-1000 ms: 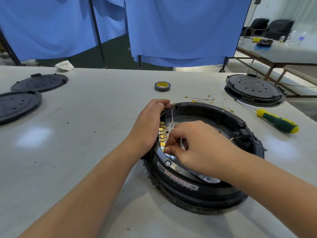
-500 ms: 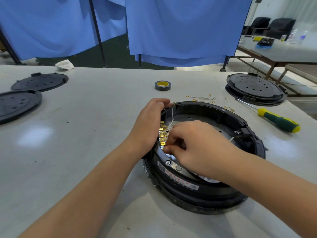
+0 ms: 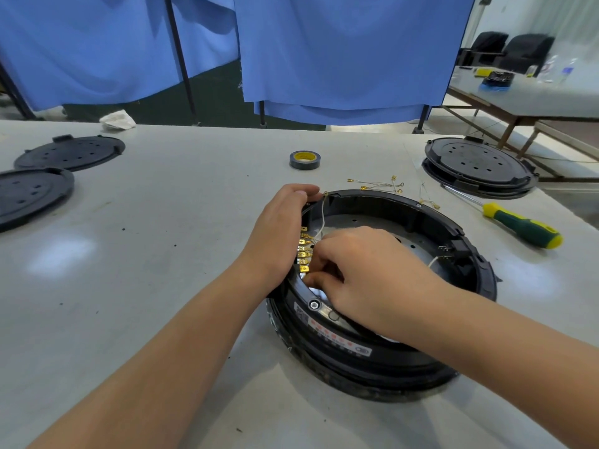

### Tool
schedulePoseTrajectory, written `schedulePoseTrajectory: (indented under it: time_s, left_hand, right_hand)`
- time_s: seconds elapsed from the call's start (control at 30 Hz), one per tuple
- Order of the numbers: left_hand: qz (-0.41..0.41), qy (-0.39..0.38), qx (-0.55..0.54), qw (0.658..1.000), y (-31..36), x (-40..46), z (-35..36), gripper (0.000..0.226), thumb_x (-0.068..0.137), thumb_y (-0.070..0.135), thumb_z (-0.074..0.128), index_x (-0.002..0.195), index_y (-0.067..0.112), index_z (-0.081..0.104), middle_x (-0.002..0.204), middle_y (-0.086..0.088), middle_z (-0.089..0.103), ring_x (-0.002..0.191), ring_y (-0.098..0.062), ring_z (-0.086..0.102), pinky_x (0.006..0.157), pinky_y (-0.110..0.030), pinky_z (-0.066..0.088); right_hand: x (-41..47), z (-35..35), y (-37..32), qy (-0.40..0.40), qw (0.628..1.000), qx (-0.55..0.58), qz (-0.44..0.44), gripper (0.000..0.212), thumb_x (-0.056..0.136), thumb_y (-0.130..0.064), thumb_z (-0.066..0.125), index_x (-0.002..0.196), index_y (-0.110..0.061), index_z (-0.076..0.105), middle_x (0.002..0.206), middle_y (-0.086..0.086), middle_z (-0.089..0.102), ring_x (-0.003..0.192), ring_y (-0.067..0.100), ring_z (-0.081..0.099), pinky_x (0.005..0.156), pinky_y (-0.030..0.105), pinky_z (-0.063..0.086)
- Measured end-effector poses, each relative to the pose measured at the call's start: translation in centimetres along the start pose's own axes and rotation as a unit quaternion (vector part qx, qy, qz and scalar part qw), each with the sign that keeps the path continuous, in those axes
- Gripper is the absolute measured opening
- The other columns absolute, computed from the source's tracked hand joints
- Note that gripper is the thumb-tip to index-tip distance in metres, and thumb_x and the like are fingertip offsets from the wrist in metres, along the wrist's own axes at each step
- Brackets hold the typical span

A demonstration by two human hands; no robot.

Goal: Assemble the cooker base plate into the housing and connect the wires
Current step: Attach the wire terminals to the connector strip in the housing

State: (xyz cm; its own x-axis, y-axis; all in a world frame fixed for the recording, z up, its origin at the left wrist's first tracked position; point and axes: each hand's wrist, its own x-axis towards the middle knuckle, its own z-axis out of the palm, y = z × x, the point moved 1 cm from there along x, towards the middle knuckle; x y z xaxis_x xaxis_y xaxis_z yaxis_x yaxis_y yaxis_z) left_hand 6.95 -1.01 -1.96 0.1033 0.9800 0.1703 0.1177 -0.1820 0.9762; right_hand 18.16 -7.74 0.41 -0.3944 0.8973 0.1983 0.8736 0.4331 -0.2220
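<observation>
The round black housing (image 3: 382, 286) sat on the grey bench (image 3: 162, 254), a little right of the middle of the frame. The left hand (image 3: 278, 234) curled over its left rim and held it. The right hand (image 3: 372, 277) reached inside, with its fingers bent together beside a row of gold terminals (image 3: 304, 251). I could not tell what those fingers pinched. A thin white wire (image 3: 323, 215) ran up to the rim. Loose wires (image 3: 379, 184) lay just behind the housing. A green and yellow screwdriver (image 3: 522, 226) lay at the right, and a tape roll (image 3: 304, 159) sat above the middle.
</observation>
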Motion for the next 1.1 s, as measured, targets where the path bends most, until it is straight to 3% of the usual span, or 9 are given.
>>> schedulePoseTrajectory:
  time_s: [0.17, 0.37, 0.53, 0.73, 1.0, 1.1]
  left_hand:
    - [-0.001, -0.003, 0.000, 1.000, -0.12, 0.04, 0.00, 0.035, 0.100, 0.015, 0.029, 0.117, 0.018, 0.060, 0.117, 0.006, 0.065, 0.095, 0.013, 0.053, 0.069, 0.004, 0.037]
    - [-0.002, 0.000, 0.004, 1.000, 0.09, 0.03, 0.06, 0.036, 0.100, 0.015, 0.029, 0.117, 0.017, 0.060, 0.118, 0.006, 0.065, 0.097, 0.012, 0.052, 0.070, 0.005, 0.036]
    - [-0.011, 0.006, -0.011, 1.000, 0.25, -0.12, 0.16, 0.036, 0.099, 0.014, 0.030, 0.119, 0.015, 0.060, 0.119, 0.004, 0.065, 0.103, 0.002, 0.056, 0.086, -0.011, 0.041]
    - [-0.015, 0.008, -0.014, 1.000, 0.35, -0.19, 0.19, 0.036, 0.099, 0.014, 0.030, 0.120, 0.015, 0.060, 0.119, 0.003, 0.065, 0.112, -0.008, 0.057, 0.094, -0.020, 0.041]
    - [-0.008, -0.003, -0.003, 1.000, 0.43, -0.23, 0.06, 0.036, 0.099, 0.014, 0.030, 0.119, 0.018, 0.060, 0.117, 0.006, 0.065, 0.103, 0.004, 0.056, 0.081, -0.005, 0.041]
    - [-0.014, -0.019, -0.007, 1.000, 0.41, -0.27, -0.11, 0.034, 0.099, 0.013, 0.031, 0.118, 0.019, 0.059, 0.119, 0.006, 0.064, 0.111, -0.006, 0.058, 0.092, -0.017, 0.044]
  right_hand:
    - [-0.02, -0.15, -0.10, -0.006, 1.000, -0.005, -0.007, 0.018, 0.091, -0.034, 0.056, 0.075, -0.026, 0.053, 0.077, -0.008, 0.049, 0.083, 0.018, 0.054, 0.065, 0.031, 0.033]
    - [0.04, -0.18, -0.16, -0.012, 1.000, -0.007, -0.016, 0.016, 0.092, -0.034, 0.054, 0.084, -0.022, 0.062, 0.088, -0.004, 0.060, 0.089, 0.018, 0.055, 0.072, 0.033, 0.039]
    - [0.09, -0.36, -0.26, -0.018, 1.000, -0.008, -0.014, 0.019, 0.092, -0.034, 0.054, 0.083, -0.020, 0.062, 0.086, -0.005, 0.057, 0.089, 0.018, 0.054, 0.069, 0.032, 0.035]
    - [0.05, -0.40, -0.33, -0.013, 1.000, -0.017, -0.021, 0.020, 0.093, -0.035, 0.052, 0.084, -0.019, 0.062, 0.082, -0.008, 0.049, 0.089, 0.017, 0.053, 0.069, 0.032, 0.034]
    - [0.07, 0.02, 0.16, 0.018, 0.999, 0.019, -0.021, 0.016, 0.089, -0.034, 0.059, 0.080, -0.022, 0.064, 0.076, -0.012, 0.046, 0.083, 0.016, 0.054, 0.067, 0.031, 0.036]
    - [0.06, 0.18, 0.50, 0.027, 0.999, 0.045, -0.004, 0.015, 0.087, -0.038, 0.062, 0.083, -0.025, 0.069, 0.075, -0.012, 0.051, 0.082, 0.014, 0.055, 0.070, 0.031, 0.043]
